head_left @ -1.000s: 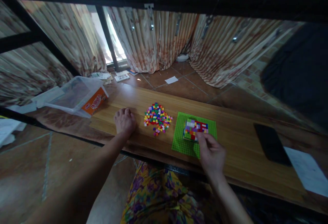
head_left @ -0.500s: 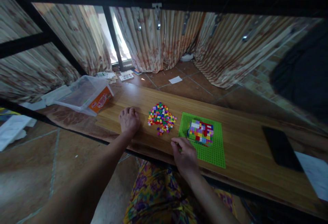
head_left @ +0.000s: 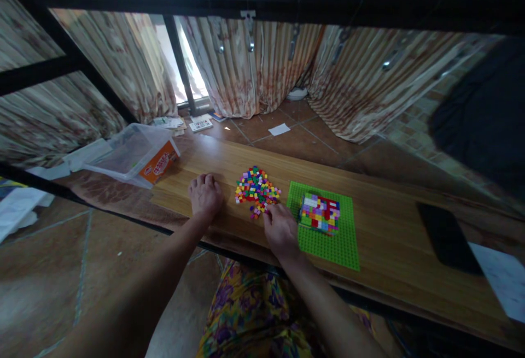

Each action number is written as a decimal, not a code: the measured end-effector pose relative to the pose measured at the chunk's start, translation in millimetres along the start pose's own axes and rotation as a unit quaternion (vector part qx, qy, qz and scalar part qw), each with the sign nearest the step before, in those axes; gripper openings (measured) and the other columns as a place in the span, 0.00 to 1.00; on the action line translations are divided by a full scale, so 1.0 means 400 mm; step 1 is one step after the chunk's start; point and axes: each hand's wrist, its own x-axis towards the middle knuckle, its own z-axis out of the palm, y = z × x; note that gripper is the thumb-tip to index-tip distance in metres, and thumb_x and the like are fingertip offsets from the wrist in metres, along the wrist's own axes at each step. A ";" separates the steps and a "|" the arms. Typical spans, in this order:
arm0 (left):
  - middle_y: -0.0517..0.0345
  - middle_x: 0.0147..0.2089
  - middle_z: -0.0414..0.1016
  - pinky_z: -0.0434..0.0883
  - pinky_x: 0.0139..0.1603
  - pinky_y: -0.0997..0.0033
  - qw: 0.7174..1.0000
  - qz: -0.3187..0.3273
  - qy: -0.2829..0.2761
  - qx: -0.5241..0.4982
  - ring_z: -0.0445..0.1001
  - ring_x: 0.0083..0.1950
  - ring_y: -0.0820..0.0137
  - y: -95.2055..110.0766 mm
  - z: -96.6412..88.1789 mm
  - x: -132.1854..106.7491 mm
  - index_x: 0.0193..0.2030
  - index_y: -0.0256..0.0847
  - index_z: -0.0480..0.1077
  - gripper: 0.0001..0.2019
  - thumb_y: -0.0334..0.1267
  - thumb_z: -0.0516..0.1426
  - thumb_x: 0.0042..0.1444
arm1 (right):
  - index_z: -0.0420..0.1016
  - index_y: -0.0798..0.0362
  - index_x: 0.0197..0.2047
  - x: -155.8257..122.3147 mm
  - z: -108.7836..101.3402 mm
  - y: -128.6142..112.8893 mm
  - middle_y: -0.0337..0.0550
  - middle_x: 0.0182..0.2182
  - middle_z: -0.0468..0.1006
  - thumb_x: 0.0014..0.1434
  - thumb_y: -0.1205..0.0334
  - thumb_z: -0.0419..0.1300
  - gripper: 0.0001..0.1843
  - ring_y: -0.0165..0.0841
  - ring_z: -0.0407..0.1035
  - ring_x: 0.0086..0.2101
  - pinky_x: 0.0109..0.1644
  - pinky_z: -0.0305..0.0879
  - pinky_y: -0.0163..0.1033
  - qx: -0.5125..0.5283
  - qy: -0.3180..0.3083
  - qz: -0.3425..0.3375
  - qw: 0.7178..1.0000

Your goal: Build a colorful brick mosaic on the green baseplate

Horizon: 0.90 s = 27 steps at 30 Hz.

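While the left hand (head_left: pixel 205 195) rests palm down on the wooden tabletop (head_left: pixel 385 238), seemingly for support, its underside hidden and its grip unreadable, the right hand (head_left: pixel 281 228) is at the near edge of the loose brick pile (head_left: pixel 256 186): fingers drawn narrow; whether a brick is held, cannot tell. Multicoloured brick block (head_left: pixel 320 213): on green baseplate (head_left: pixel 332 251), just right of pile, presumably so one hand serves both.

Small loose bricks (head_left: pixel 255 186) (many-coloured) lie heaped just beside a flat green board (head_left: pixel 330 253), which carries a rectangular multicoloured brick block (head_left: pixel 320 214).
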 end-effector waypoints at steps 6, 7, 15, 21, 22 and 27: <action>0.42 0.55 0.69 0.61 0.56 0.52 1.000 0.003 0.006 0.000 0.63 0.57 0.51 -0.003 0.005 0.001 0.54 0.37 0.70 0.19 0.39 0.46 0.61 | 0.74 0.51 0.36 -0.012 -0.017 -0.019 0.45 0.33 0.75 0.62 0.70 0.49 0.12 0.37 0.68 0.36 0.42 0.62 0.40 0.031 -0.001 -0.006 1.000; 0.42 0.55 0.69 0.61 0.56 0.52 1.000 0.004 0.008 0.000 0.63 0.57 0.51 -0.004 0.006 0.002 0.54 0.37 0.70 0.19 0.39 0.46 0.61 | 0.74 0.51 0.36 -0.019 -0.032 -0.022 0.44 0.33 0.75 0.62 0.69 0.49 0.12 0.36 0.69 0.36 0.42 0.63 0.39 0.056 -0.002 -0.005 0.998; 0.42 0.57 0.69 0.61 0.55 0.53 1.000 0.002 0.012 0.011 0.64 0.56 0.51 -0.004 0.009 0.004 0.54 0.38 0.70 0.20 0.40 0.46 0.61 | 0.77 0.49 0.38 -0.097 -0.197 0.023 0.42 0.36 0.78 0.62 0.62 0.54 0.10 0.32 0.73 0.37 0.42 0.68 0.37 0.199 0.052 0.075 0.976; 0.44 0.56 0.70 0.62 0.55 0.53 1.000 0.006 0.012 0.025 0.65 0.56 0.51 -0.003 0.008 0.006 0.53 0.38 0.70 0.20 0.40 0.45 0.62 | 0.79 0.51 0.38 -0.112 -0.283 0.153 0.45 0.37 0.79 0.59 0.54 0.58 0.12 0.35 0.74 0.38 0.44 0.69 0.40 0.168 0.122 0.157 0.966; 0.44 0.56 0.70 0.62 0.55 0.53 1.000 0.007 0.013 0.027 0.65 0.56 0.51 -0.004 0.008 0.006 0.53 0.38 0.70 0.20 0.40 0.45 0.62 | 0.79 0.52 0.37 -0.109 -0.291 0.171 0.46 0.37 0.80 0.59 0.53 0.58 0.13 0.35 0.74 0.38 0.43 0.69 0.40 0.157 0.128 0.171 0.964; 0.43 0.56 0.70 0.62 0.56 0.53 0.999 0.005 0.017 0.027 0.64 0.56 0.51 -0.005 0.012 0.009 0.53 0.37 0.70 0.20 0.40 0.46 0.61 | 0.79 0.53 0.39 -0.084 -0.296 0.219 0.48 0.37 0.81 0.58 0.48 0.58 0.18 0.38 0.75 0.36 0.43 0.70 0.42 0.125 0.124 0.210 0.962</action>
